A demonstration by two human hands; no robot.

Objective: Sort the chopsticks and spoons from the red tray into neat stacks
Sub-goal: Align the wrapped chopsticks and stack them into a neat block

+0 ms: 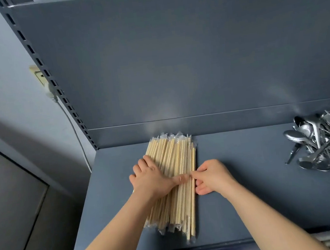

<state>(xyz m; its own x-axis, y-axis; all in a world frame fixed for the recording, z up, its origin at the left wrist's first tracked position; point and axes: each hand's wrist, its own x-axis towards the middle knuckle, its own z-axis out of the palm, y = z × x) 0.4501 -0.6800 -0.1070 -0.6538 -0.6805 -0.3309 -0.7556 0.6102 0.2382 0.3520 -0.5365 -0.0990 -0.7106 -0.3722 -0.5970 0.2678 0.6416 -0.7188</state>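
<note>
- Showed a flat stack of film-wrapped wooden chopsticks [174, 156] lying lengthwise on a grey metal shelf [249, 187], far ends close to the upright back panel [173, 62].
- Caught the left hand [151, 177] laid over the left half of the stack, fingers bent down round its left edge, thumb stretched across the top.
- Caught the right hand [211, 176] at the stack's right edge, thumb and forefinger pinching what looked like the outermost pair, other fingers curled toward the palm.
- Found a loose heap of metal spoons [326, 143] well apart at the right end of the shelf, handles crossing every way, not yet stacked.
- Gave no sight of the red tray.
- Placed a plug and white cable [50, 92] on the wall to the left, away from the work.
- Judged the step in hand as squaring up the chopsticks, with the spoons to come.
- Noted ragged near ends, a few pairs jutting past the rest at the lower right.
- Judged the film as probably slippery: squeezing from both sides could fan the stack or ride the top pairs over the lower ones.
- Judged a tug on the pinched pair as likely to drag its neighbours askew.
- Saw the near ends fairly close to the shelf's front lip: pulling toward the body could tip pairs over the edge.
</note>
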